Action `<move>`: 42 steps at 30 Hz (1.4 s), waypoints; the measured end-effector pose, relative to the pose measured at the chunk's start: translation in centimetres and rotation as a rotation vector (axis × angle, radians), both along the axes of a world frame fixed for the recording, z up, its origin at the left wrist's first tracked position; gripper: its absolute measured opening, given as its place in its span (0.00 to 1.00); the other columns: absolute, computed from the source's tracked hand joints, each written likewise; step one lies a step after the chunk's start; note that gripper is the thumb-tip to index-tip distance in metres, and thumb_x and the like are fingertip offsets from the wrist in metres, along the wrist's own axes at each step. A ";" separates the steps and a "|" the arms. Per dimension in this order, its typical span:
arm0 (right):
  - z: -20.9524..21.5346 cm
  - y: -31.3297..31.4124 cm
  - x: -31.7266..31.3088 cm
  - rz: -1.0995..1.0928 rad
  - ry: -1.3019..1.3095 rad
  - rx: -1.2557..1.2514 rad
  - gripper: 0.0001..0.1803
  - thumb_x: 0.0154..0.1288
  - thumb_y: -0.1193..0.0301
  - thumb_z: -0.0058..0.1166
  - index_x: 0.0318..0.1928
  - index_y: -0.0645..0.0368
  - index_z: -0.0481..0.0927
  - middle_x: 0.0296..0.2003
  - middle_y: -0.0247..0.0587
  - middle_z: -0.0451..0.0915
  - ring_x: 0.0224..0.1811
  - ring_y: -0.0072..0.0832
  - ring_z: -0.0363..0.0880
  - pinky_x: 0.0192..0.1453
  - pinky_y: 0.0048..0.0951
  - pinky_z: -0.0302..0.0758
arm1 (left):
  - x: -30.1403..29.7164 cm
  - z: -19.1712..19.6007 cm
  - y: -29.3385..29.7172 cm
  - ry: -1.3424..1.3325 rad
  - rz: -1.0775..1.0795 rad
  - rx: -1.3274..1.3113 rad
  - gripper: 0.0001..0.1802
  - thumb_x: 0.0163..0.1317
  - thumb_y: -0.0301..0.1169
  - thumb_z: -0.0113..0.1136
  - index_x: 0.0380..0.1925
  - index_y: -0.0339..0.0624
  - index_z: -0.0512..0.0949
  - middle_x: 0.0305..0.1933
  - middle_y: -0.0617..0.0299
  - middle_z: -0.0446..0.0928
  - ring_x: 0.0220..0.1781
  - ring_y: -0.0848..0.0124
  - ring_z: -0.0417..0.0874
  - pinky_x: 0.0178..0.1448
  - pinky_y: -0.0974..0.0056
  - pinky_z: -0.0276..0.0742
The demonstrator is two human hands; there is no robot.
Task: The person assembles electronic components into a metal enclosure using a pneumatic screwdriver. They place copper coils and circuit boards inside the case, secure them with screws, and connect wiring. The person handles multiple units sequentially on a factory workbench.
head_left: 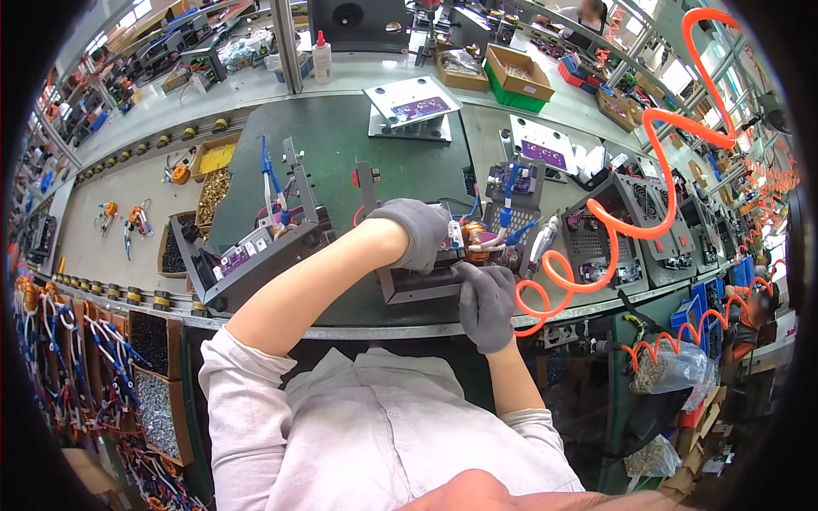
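Note:
In front of me lies an open dark metal chassis (426,288) with circuit boards, blue-and-white wires (508,204) and a copper-wound coil (477,241) inside. My left hand (419,234), in a grey glove, reaches over its left part; the fingertips point down and are hidden. My right hand (488,308), gloved too, is at the front edge beside the coil. Its fingers are bent together, and what they pinch is too small to make out. A silver air screwdriver (543,240) on an orange coiled hose (615,223) is just right of the chassis.
Another open chassis (256,264) with purple boards stands to the left. Cardboard bins of brass screws (213,198) and black screws (173,255) lie beyond it. White plates (413,102) are stacked at the back. More chassis (596,230) line the right.

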State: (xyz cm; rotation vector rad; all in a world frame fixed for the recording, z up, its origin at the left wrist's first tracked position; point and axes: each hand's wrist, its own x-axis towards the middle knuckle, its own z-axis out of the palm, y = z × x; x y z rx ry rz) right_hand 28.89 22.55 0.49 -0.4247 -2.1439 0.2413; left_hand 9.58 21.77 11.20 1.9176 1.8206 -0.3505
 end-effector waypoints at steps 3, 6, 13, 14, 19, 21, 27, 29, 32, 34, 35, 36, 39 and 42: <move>-0.3 -0.1 -0.5 -0.042 0.073 -0.004 0.14 0.60 0.83 0.49 0.46 0.65 0.77 0.29 0.41 0.80 0.31 0.37 0.76 0.41 0.36 0.69 | -0.1 0.0 0.5 -0.018 0.002 -0.001 0.26 0.47 0.36 0.68 0.46 0.36 0.75 0.41 0.46 0.82 0.44 0.52 0.85 0.48 0.54 0.80; -0.7 -0.1 -0.7 -0.082 0.108 0.006 0.14 0.60 0.83 0.49 0.47 0.65 0.77 0.30 0.41 0.80 0.30 0.37 0.75 0.40 0.36 0.69 | 0.0 -0.2 0.7 -0.016 -0.011 -0.013 0.27 0.48 0.35 0.67 0.49 0.36 0.74 0.41 0.46 0.82 0.45 0.53 0.85 0.48 0.54 0.80; -2.0 -1.3 0.9 -0.004 0.142 -0.043 0.15 0.55 0.86 0.49 0.45 0.65 0.76 0.28 0.41 0.80 0.27 0.35 0.74 0.36 0.36 0.69 | 1.7 -3.2 -0.3 0.186 -0.211 0.060 0.18 0.51 0.30 0.64 0.43 0.37 0.79 0.42 0.49 0.83 0.44 0.56 0.87 0.42 0.56 0.82; -2.5 -1.5 1.1 -0.009 0.148 -0.052 0.15 0.55 0.86 0.49 0.45 0.65 0.76 0.27 0.41 0.80 0.27 0.35 0.74 0.35 0.36 0.70 | 1.8 -4.2 -0.7 0.172 -0.162 0.177 0.17 0.52 0.29 0.63 0.43 0.37 0.79 0.42 0.50 0.83 0.42 0.57 0.87 0.41 0.57 0.83; -2.5 -1.7 1.2 -0.014 0.166 -0.060 0.15 0.56 0.87 0.49 0.46 0.66 0.76 0.29 0.44 0.80 0.28 0.36 0.75 0.34 0.35 0.71 | 1.9 -3.4 -0.6 0.172 -0.224 0.102 0.18 0.51 0.30 0.64 0.43 0.35 0.79 0.40 0.49 0.84 0.42 0.56 0.87 0.41 0.55 0.82; -2.6 -1.7 0.8 -0.033 0.186 -0.078 0.15 0.57 0.86 0.49 0.46 0.67 0.76 0.30 0.44 0.80 0.29 0.36 0.76 0.34 0.36 0.71 | 1.6 -3.0 -0.2 0.163 -0.235 0.076 0.20 0.50 0.32 0.64 0.43 0.35 0.79 0.39 0.49 0.84 0.42 0.55 0.87 0.42 0.54 0.82; -2.4 1.6 -3.4 -0.243 0.244 0.107 0.18 0.63 0.83 0.48 0.54 0.64 0.73 0.35 0.45 0.81 0.33 0.39 0.79 0.40 0.38 0.73 | -0.8 -2.2 1.3 0.031 -0.121 -0.004 0.24 0.52 0.39 0.64 0.48 0.39 0.77 0.42 0.47 0.83 0.45 0.53 0.85 0.49 0.55 0.79; -0.7 3.0 -5.3 -0.265 0.248 0.130 0.17 0.64 0.82 0.48 0.54 0.61 0.73 0.35 0.43 0.81 0.34 0.40 0.79 0.41 0.39 0.73 | -2.3 -1.5 2.1 -0.052 -0.052 -0.085 0.24 0.61 0.45 0.57 0.53 0.44 0.75 0.45 0.49 0.82 0.49 0.52 0.83 0.53 0.53 0.77; 0.4 5.0 -7.6 -0.323 0.136 0.147 0.17 0.65 0.80 0.49 0.54 0.57 0.74 0.33 0.40 0.80 0.35 0.40 0.79 0.41 0.42 0.72 | -6.1 -4.6 4.4 -0.260 -0.064 -0.010 0.33 0.64 0.57 0.44 0.50 0.39 0.76 0.41 0.50 0.82 0.40 0.56 0.84 0.46 0.56 0.80; 0.2 5.5 -8.4 -0.318 0.166 0.174 0.16 0.65 0.79 0.48 0.54 0.56 0.74 0.32 0.40 0.79 0.35 0.40 0.79 0.40 0.42 0.71 | -6.5 -4.1 4.2 -0.400 0.074 -0.076 0.38 0.65 0.63 0.36 0.50 0.39 0.76 0.40 0.52 0.81 0.39 0.59 0.84 0.45 0.58 0.79; 0.2 5.6 -8.7 -0.317 0.181 0.185 0.16 0.66 0.78 0.48 0.53 0.56 0.74 0.32 0.39 0.78 0.35 0.40 0.79 0.39 0.43 0.71 | -6.2 -3.4 3.6 -0.348 0.070 -0.100 0.43 0.64 0.67 0.32 0.56 0.40 0.72 0.48 0.48 0.79 0.49 0.55 0.80 0.54 0.56 0.74; 0.3 5.5 -8.7 -0.304 0.194 0.190 0.16 0.64 0.82 0.48 0.52 0.59 0.76 0.32 0.41 0.81 0.34 0.36 0.80 0.40 0.37 0.72 | -6.0 -2.6 3.1 -0.292 0.066 -0.120 0.48 0.62 0.72 0.29 0.62 0.41 0.69 0.57 0.43 0.76 0.60 0.50 0.76 0.63 0.54 0.68; 0.2 4.7 -7.9 -0.177 0.242 0.038 0.15 0.65 0.81 0.49 0.52 0.59 0.76 0.33 0.42 0.81 0.35 0.34 0.81 0.41 0.35 0.74 | -4.0 -0.4 0.4 -0.133 0.048 0.013 0.40 0.56 0.62 0.50 0.56 0.40 0.73 0.51 0.46 0.79 0.54 0.53 0.80 0.58 0.56 0.73; 2.4 1.4 -5.3 0.119 0.363 -0.353 0.13 0.64 0.84 0.48 0.48 0.63 0.76 0.33 0.40 0.81 0.36 0.29 0.80 0.42 0.29 0.76 | -3.3 -1.3 0.2 -0.009 0.108 0.097 0.31 0.48 0.46 0.64 0.50 0.41 0.76 0.47 0.49 0.82 0.50 0.56 0.83 0.54 0.57 0.78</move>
